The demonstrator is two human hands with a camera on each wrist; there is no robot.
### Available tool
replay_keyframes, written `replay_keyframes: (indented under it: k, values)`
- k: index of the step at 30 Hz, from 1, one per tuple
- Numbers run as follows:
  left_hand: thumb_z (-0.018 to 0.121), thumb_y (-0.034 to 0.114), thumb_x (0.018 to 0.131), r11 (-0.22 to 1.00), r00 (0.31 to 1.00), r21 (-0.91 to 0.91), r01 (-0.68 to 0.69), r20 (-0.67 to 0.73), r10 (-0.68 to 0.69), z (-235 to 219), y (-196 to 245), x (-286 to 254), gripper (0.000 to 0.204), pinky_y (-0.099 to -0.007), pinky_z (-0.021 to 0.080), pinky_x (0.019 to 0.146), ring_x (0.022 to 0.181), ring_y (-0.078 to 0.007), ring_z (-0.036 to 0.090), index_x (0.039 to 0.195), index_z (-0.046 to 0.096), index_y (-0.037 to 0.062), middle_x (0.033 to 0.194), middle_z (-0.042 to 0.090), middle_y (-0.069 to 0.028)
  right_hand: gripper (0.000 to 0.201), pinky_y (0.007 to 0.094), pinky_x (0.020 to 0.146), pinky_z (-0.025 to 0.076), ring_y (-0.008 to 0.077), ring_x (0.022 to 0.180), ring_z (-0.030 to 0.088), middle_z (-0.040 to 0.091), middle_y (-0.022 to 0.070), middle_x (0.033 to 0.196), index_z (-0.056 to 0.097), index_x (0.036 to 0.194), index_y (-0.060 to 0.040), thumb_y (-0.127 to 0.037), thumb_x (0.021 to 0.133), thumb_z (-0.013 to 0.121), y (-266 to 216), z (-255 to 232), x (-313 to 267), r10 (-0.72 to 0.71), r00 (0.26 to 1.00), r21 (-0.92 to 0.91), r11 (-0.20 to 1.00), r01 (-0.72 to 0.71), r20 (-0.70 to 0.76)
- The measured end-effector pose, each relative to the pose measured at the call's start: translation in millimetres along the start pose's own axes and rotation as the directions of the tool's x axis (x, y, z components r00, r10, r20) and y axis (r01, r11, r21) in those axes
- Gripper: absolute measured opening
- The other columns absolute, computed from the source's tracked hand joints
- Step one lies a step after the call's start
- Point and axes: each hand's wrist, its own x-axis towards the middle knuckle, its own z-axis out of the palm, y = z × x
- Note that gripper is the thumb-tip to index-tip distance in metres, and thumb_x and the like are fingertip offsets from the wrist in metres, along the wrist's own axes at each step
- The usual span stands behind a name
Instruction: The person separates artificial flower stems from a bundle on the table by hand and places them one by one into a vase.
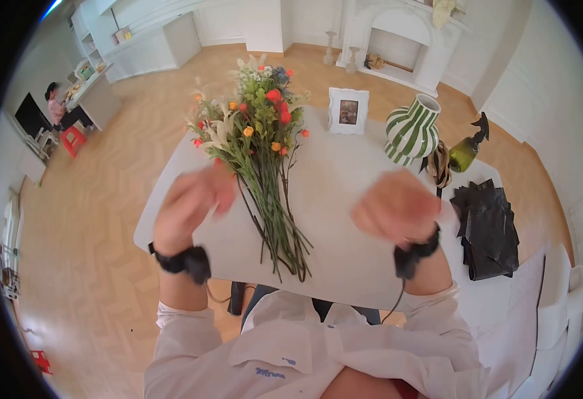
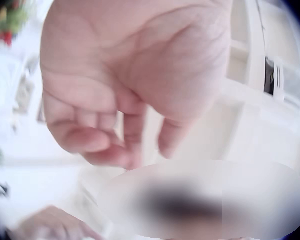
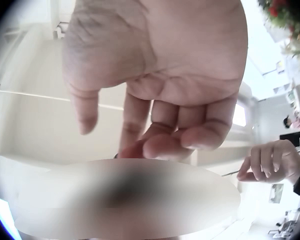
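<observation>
Both hands are raised above the white table (image 1: 345, 259), apart and holding nothing. The left hand (image 1: 195, 203) is blurred, just left of the flower stems; in the left wrist view the left hand (image 2: 135, 75) has loosely bent fingers and an empty palm. On the other side, the right hand (image 1: 401, 206) hangs over the table, nearest the striped vase; the right wrist view shows the right hand (image 3: 160, 75) with relaxed, bent fingers. Between the hands lies a bunch of flowers (image 1: 258, 126), blooms at the far side, green stems towards the person.
Behind stands a white picture frame (image 1: 349, 112). To the right are a green-striped vase (image 1: 412, 130), ribbon rolls (image 1: 439, 166), a green spray bottle (image 1: 464, 154) and folded black sheets (image 1: 488, 233). Another person (image 1: 56, 106) sits far left, near a red stool (image 1: 73, 141).
</observation>
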Motion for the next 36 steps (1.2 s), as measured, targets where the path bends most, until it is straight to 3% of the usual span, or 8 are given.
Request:
replay_keyframes:
  k: [1,3,8,12,15,21,32,36]
  values:
    - [0.054,0.032,0.1,0.946,0.95,0.224,0.236,-0.256,-0.177,-2,-14,24,0.036,-0.0266,0.044,0.07,0.082,-0.0117,0.053,0.118,0.062,0.0022,0.087,0.056,-0.0006,0.037,0.0263,0.06,0.042,0.0137,0.06,0.053,0.06,0.0045,0.072,0.067,0.101,-0.0015,-0.037,0.099,0.058,-4,-22,-14,0.302,0.848,-0.377,0.794,-0.477,-0.436]
    - [0.062,0.035,0.096,0.842,0.81,0.325,0.432,-0.55,-0.203,-31,-68,35,0.048,-0.0288,0.046,0.089,0.102,-0.0146,0.056,0.132,0.053,0.0051,0.111,0.058,-0.0063,0.039,0.0253,0.062,0.047,0.0121,0.067,0.058,0.063,0.004,0.081,0.064,0.113,0.0037,-0.032,0.098,0.06,38,-72,-10,0.392,0.471,-0.18,0.587,-0.789,-0.79]
    - [0.083,0.05,0.073,0.644,0.599,0.345,0.683,-0.768,-0.225,-75,-140,47,0.106,-0.0416,0.049,0.092,0.116,-0.034,0.052,0.15,0.026,0.005,0.127,0.049,-0.0265,0.054,0.0254,0.054,0.048,0.0157,0.074,0.066,0.065,0.0102,0.094,0.058,0.121,0.0034,-0.04,0.091,0.069,96,-126,-28,0.432,0.241,-0.074,0.369,-0.926,-0.869]
    - [0.088,0.051,0.065,0.743,0.641,0.399,0.538,-0.766,-0.053,-82,-177,62,0.124,-0.0468,0.046,0.097,0.125,-0.0412,0.043,0.153,0.013,0.0062,0.133,0.042,-0.0339,0.054,0.0244,0.052,0.046,0.0139,0.068,0.063,0.066,0.0103,0.091,0.059,0.121,0.0022,-0.041,0.09,0.07,116,-143,-19,0.492,0.226,-0.042,0.357,-0.933,-0.841]
    - [0.093,0.043,0.059,0.538,0.59,0.489,0.687,-0.807,-0.02,-73,-175,65,0.13,-0.049,0.044,0.101,0.13,-0.0433,0.04,0.153,0.012,0.006,0.136,0.04,-0.0352,0.048,0.023,0.048,0.042,0.0107,0.06,0.058,0.065,0.0076,0.084,0.058,0.119,0.0026,-0.036,0.092,0.069,132,-154,-21,0.535,0.276,-0.016,0.44,-0.898,-0.799]
    - [0.069,-0.003,0.073,0.958,0.648,0.129,0.256,-0.758,-0.072,-97,-178,49,0.097,-0.0346,0.056,0.078,0.1,-0.028,0.064,0.152,0.015,0.0107,0.127,0.053,-0.0202,0.032,0.0218,0.043,0.037,0.0061,0.049,0.049,0.065,0.0052,0.075,0.058,0.116,-0.0014,-0.022,0.094,0.067,114,-161,-36,0.557,0.291,-0.014,0.447,-0.894,-0.778]
    - [0.065,0.002,0.08,0.974,0.612,-0.175,0.146,-0.758,-0.228,-84,-165,48,0.084,-0.0318,0.054,0.078,0.103,-0.0245,0.062,0.151,0.021,0.0089,0.125,0.055,-0.017,0.032,0.0214,0.043,0.035,0.0065,0.052,0.051,0.065,0.0069,0.082,0.054,0.12,-0.0016,-0.021,0.096,0.065,89,-144,-44,0.402,0.284,-0.015,0.554,-0.832,-0.87]
    - [0.078,0.016,0.077,0.928,0.533,0.228,0.296,-0.845,0.038,-95,-177,48,0.096,-0.0367,0.053,0.086,0.111,-0.0279,0.058,0.15,0.017,0.0025,0.129,0.051,-0.0208,0.032,0.0217,0.045,0.038,0.0077,0.055,0.053,0.065,0.0069,0.084,0.054,0.12,-0.0009,-0.019,0.095,0.065,90,-146,-50,0.429,0.248,0.017,0.526,-0.85,-0.869]
